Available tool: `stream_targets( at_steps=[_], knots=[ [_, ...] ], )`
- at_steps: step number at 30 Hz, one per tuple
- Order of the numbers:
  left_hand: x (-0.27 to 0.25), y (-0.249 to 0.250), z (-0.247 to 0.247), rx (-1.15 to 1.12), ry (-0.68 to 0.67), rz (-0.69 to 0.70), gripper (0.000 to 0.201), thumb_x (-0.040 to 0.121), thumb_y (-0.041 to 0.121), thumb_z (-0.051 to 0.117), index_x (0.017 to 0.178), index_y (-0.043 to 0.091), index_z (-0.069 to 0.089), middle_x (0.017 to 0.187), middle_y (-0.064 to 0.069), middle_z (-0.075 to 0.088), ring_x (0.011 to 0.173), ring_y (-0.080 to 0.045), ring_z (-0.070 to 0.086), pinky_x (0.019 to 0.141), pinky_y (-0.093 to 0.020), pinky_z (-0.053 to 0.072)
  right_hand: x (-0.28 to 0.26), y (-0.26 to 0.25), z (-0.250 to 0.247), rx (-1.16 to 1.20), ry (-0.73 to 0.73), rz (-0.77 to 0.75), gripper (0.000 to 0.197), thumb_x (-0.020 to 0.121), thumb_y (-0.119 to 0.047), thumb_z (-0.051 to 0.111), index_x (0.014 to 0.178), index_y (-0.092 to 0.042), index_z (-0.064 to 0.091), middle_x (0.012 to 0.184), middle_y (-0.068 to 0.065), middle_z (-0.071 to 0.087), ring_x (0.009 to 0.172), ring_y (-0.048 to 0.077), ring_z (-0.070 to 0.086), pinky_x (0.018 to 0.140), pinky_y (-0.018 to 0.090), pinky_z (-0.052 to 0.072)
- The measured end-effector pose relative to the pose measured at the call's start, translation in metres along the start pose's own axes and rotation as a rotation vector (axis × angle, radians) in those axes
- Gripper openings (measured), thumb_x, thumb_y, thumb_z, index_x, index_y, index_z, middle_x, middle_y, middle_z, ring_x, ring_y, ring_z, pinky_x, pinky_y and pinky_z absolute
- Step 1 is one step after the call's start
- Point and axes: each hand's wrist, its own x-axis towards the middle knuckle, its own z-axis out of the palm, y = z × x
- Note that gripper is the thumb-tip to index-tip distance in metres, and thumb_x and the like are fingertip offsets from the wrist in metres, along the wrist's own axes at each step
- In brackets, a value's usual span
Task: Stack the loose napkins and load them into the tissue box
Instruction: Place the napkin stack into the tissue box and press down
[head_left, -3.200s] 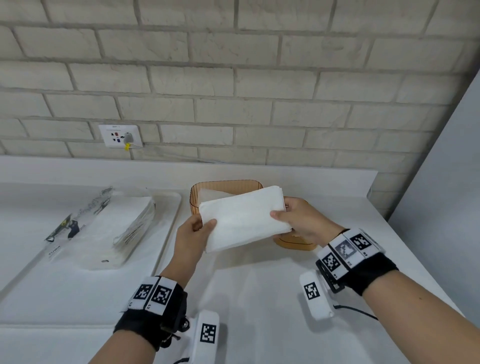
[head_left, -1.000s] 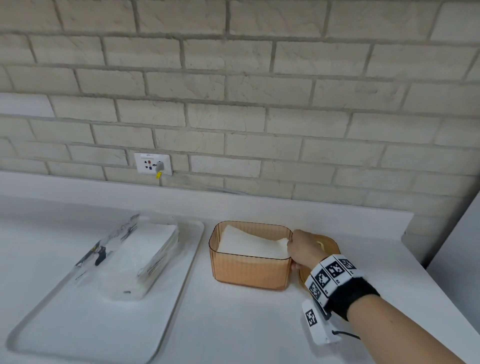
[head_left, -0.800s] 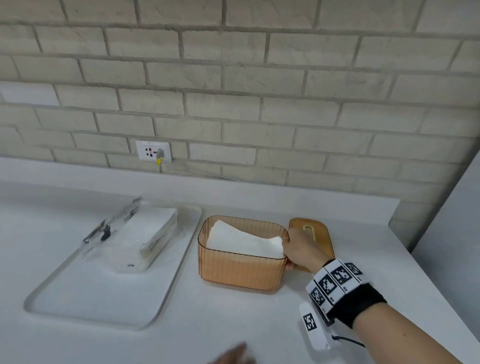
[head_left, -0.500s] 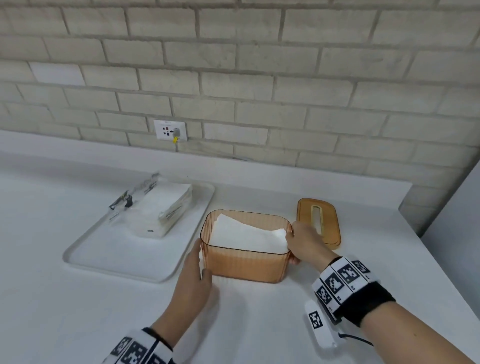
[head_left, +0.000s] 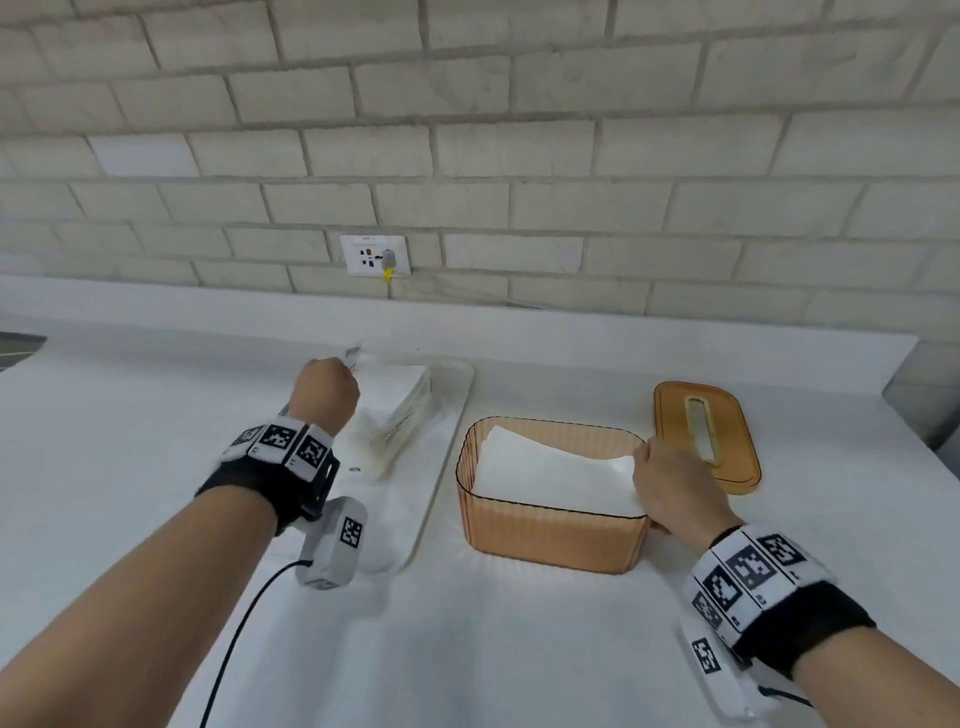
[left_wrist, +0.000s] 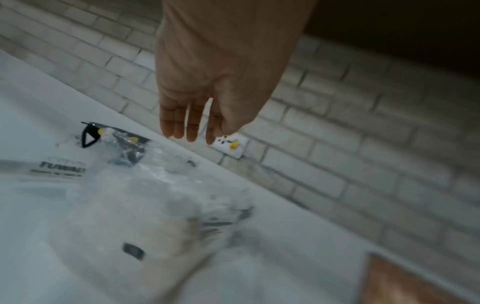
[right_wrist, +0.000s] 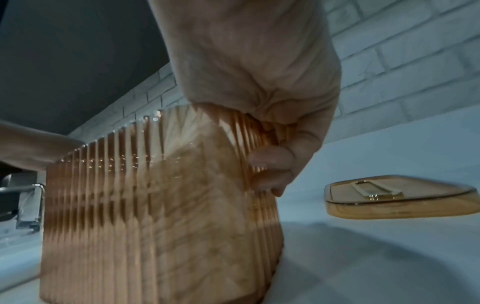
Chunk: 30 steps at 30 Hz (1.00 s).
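The right hand (head_left: 675, 486) clamps the box (head_left: 550, 535) at its right rim, fingers curled over napkins (head_left: 550, 475) already inside, while the left hand (left_wrist: 207, 115) hovers with fingers straight and apart, holding nothing, over the pack (head_left: 395, 415) on the tray (head_left: 436, 467). The risk – slippery wrap slides or sheets spill when grabbed one-handed. Open counter lies in front; the lid (head_left: 706, 436) sits just beside the box, the wall close behind.

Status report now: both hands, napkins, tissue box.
Left hand open, fingers straight, over the napkin pack on the tray. Right hand grips the tissue box rim. Napkins inside, tilted. Lid off, beside box. Nothing in the way.
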Motion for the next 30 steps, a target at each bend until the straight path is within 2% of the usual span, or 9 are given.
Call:
stream_targets(
  at_steps=[2,3,5,7,11,16,18,22,30],
  knots=[
    [0.024,-0.003,0.011,0.150,-0.128,0.062,0.024,0.095,0.006,0.044,0.094,-0.009,0.063,0.104,-0.023,0.065,0.103,-0.036,0.059,0.081,-0.036,0.043,0.002,0.001,0.003,-0.026,0.029,0.004,0.024,0.099,-0.015,0.028,0.083,-0.011,0.045,0.072,0.002,0.049,0.079,0.026,0.054,0.063,0.031,0.040],
    [0.031,-0.003,0.018,0.203,-0.187,0.082,0.026,0.095,0.014,0.048,0.086,-0.006,0.063,0.103,-0.021,0.066,0.100,-0.034,0.060,0.080,-0.034,0.044,0.000,0.000,0.001,-0.032,0.026,0.018,0.024,0.099,-0.013,0.028,0.080,-0.012,0.043,0.071,0.001,0.048,0.078,0.026,0.053,0.062,0.030,0.040],
    [0.040,0.001,0.035,0.275,-0.291,0.096,0.042,0.091,0.033,0.057,0.062,0.003,0.050,0.084,-0.019,0.064,0.084,-0.030,0.060,0.067,-0.032,0.042,0.000,0.000,0.003,-0.062,0.038,0.027,0.028,0.099,-0.012,0.029,0.072,-0.016,0.038,0.070,0.000,0.047,0.075,0.025,0.051,0.061,0.030,0.038],
    [0.039,0.004,0.047,0.306,-0.324,0.066,0.048,0.083,0.043,0.064,0.058,0.008,0.043,0.070,-0.012,0.057,0.068,-0.025,0.054,0.059,-0.028,0.038,0.001,0.001,0.004,-0.080,0.053,0.034,0.032,0.099,-0.015,0.028,0.068,-0.018,0.035,0.069,0.000,0.048,0.072,0.023,0.050,0.055,0.030,0.035],
    [0.036,0.008,0.056,0.358,-0.275,0.045,0.023,0.084,0.020,0.058,0.066,0.008,0.048,0.066,-0.003,0.051,0.068,-0.022,0.056,0.053,-0.024,0.037,0.001,0.000,0.003,-0.081,0.050,0.034,0.034,0.099,-0.014,0.028,0.066,-0.018,0.035,0.069,0.001,0.048,0.066,0.020,0.046,0.050,0.027,0.031],
    [0.037,0.011,0.058,0.426,-0.269,0.070,0.022,0.086,0.008,0.051,0.065,0.008,0.047,0.066,-0.001,0.047,0.066,-0.021,0.053,0.052,-0.023,0.035,0.006,0.004,0.005,-0.083,0.050,0.017,0.034,0.098,-0.012,0.027,0.066,-0.018,0.034,0.067,0.001,0.046,0.060,0.017,0.042,0.047,0.028,0.027],
    [0.035,0.012,0.062,0.509,-0.310,0.106,0.008,0.086,0.006,0.052,0.082,0.005,0.059,0.081,-0.004,0.057,0.080,-0.021,0.062,0.058,-0.023,0.042,0.006,0.004,0.006,-0.107,0.050,0.006,0.035,0.098,-0.009,0.028,0.065,-0.020,0.031,0.065,0.000,0.044,0.058,0.012,0.039,0.045,0.026,0.024],
    [0.037,0.011,0.068,0.575,-0.318,0.115,0.021,0.089,-0.001,0.046,0.103,-0.001,0.062,0.109,-0.011,0.063,0.097,-0.023,0.064,0.071,-0.026,0.047,0.008,0.005,0.006,-0.149,0.043,0.007,0.032,0.099,-0.010,0.029,0.068,-0.020,0.031,0.065,-0.003,0.042,0.057,0.009,0.037,0.045,0.023,0.022],
    [0.036,0.007,0.063,0.618,-0.258,0.123,0.022,0.088,-0.005,0.044,0.101,0.002,0.060,0.093,-0.008,0.057,0.092,-0.023,0.064,0.066,-0.025,0.044,0.008,0.006,0.006,-0.149,0.049,-0.008,0.031,0.099,-0.011,0.030,0.069,-0.019,0.033,0.065,-0.002,0.043,0.059,0.015,0.042,0.045,0.024,0.025]
  ],
)
